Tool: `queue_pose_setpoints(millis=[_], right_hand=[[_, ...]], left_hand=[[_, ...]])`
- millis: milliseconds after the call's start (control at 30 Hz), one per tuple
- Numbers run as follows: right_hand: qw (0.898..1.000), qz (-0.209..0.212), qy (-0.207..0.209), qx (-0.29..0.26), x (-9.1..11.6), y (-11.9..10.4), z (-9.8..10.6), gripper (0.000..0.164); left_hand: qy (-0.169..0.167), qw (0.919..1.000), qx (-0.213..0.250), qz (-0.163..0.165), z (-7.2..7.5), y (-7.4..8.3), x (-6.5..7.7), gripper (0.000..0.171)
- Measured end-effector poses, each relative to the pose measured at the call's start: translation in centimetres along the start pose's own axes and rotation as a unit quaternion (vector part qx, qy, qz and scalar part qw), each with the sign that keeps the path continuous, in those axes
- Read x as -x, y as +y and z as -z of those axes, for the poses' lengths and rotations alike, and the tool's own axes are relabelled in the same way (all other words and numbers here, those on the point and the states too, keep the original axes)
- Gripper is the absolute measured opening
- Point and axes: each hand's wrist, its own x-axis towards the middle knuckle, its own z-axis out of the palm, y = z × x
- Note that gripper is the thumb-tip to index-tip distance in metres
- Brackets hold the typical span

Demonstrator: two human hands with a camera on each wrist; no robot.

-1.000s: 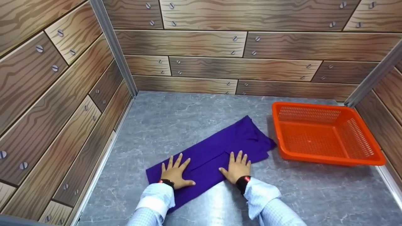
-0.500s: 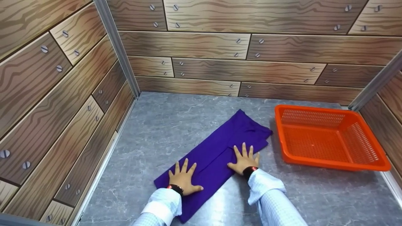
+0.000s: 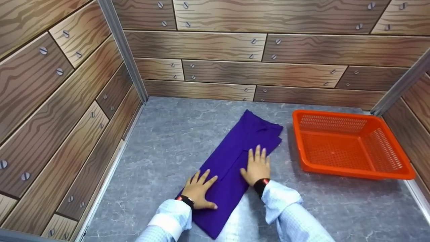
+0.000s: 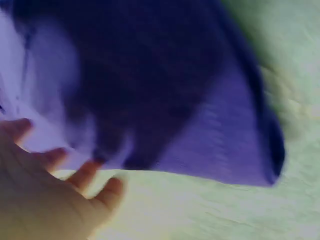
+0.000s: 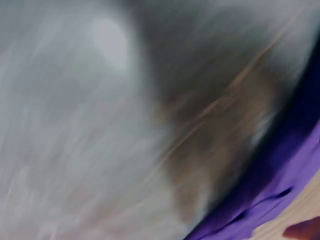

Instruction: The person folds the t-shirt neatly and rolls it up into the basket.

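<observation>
A folded purple garment (image 3: 231, 168) lies slantwise on the grey tabletop, its far end slightly crumpled and its kind hidden by the folding. My left hand (image 3: 198, 192) rests flat on its near left part, fingers spread. On its right edge, farther up, lies my right hand (image 3: 258, 168), palm down with fingers straight. The left wrist view has the fingers of the left hand (image 4: 50, 200) at the border of the purple fabric (image 4: 200, 100). Blurred, the right wrist view catches a strip of the garment (image 5: 280, 185) and a bit of a fingertip (image 5: 304, 230).
An orange perforated plastic basket (image 3: 302, 161) stands to the right of the garment, with bare grey tabletop (image 3: 168, 134) around. Wood-plank-patterned walls (image 3: 215, 72) enclose the back and both sides, joined by metal corner posts (image 3: 126, 50).
Both hands have turned the garment counterclockwise on the table, its far end swinging left and away from the basket. The hands stay spread on the fabric throughout.
</observation>
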Motion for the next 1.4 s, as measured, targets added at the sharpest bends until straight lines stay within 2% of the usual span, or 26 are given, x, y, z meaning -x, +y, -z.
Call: queue_pose_setpoints(millis=[67, 133, 233, 367, 500, 633, 767, 867, 967, 1033, 1133, 1267, 1400], right_hand=[[0.999, 0.029, -0.009, -0.017, 1.1, -0.9, -0.1, 0.082], [0.998, 0.045, -0.034, -0.031, 2.3, -1.5, -0.3, 0.08], [0.995, 0.05, -0.071, -0.039, 3.5, -1.8, -0.5, 0.077], [0.993, 0.052, -0.098, -0.04, 3.6, -1.3, -0.7, 0.074], [0.99, 0.061, -0.114, -0.053, 2.8, -0.4, -0.7, 0.075], [0.989, 0.065, -0.119, -0.064, 2.0, 0.3, -0.6, 0.074], [0.991, 0.05, -0.115, -0.054, 1.2, 1.3, -0.6, 0.074], [0.993, 0.032, -0.107, -0.032, 0.8, 2.1, -0.5, 0.073], [0.996, 0.028, -0.08, -0.019, 0.9, 2.7, 0.0, 0.071], [0.997, 0.042, -0.057, -0.015, 1.4, 2.9, 0.2, 0.071], [0.995, 0.085, -0.039, -0.02, 2.7, 2.5, 0.5, 0.069], [0.99, 0.124, -0.07, -0.015, 5.2, 1.9, 0.8, 0.071], [0.988, 0.121, -0.1, 0.001, 6.7, 2.0, 0.9, 0.072]], left_hand=[[-0.012, 0.9996, -0.004, -0.025, -0.1, -0.4, -0.2, 0.104], [-0.025, 0.9991, -0.005, -0.035, -0.3, -0.7, -0.3, 0.104], [-0.034, 0.999, -0.003, -0.028, -0.5, -0.6, -0.5, 0.104], [-0.034, 0.9992, -0.017, -0.011, -0.8, 0.2, -0.5, 0.105], [-0.011, 0.999, -0.043, -0.001, -1.3, 1.2, -0.5, 0.105], [0.034, 0.9963, -0.078, 0.014, -2.2, 2.5, -0.8, 0.106], [0.061, 0.994, -0.087, 0.027, -3.2, 4.1, -1.3, 0.104], [0.051, 0.9962, -0.068, 0.02, -3.4, 5.0, -1.7, 0.1], [0.034, 0.9988, -0.035, 0.003, -3.2, 5.5, -1.9, 0.094], [0.024, 0.9995, -0.019, -0.009, -3.2, 5.4, -2.0, 0.094], [0.014, 0.9991, -0.029, -0.029, -3.2, 5.2, -1.9, 0.1], [-0.007, 0.9973, -0.064, -0.035, -3.6, 5.5, -1.5, 0.107], [-0.006, 0.9963, -0.084, -0.015, -4.1, 6.4, -1.7, 0.108]])
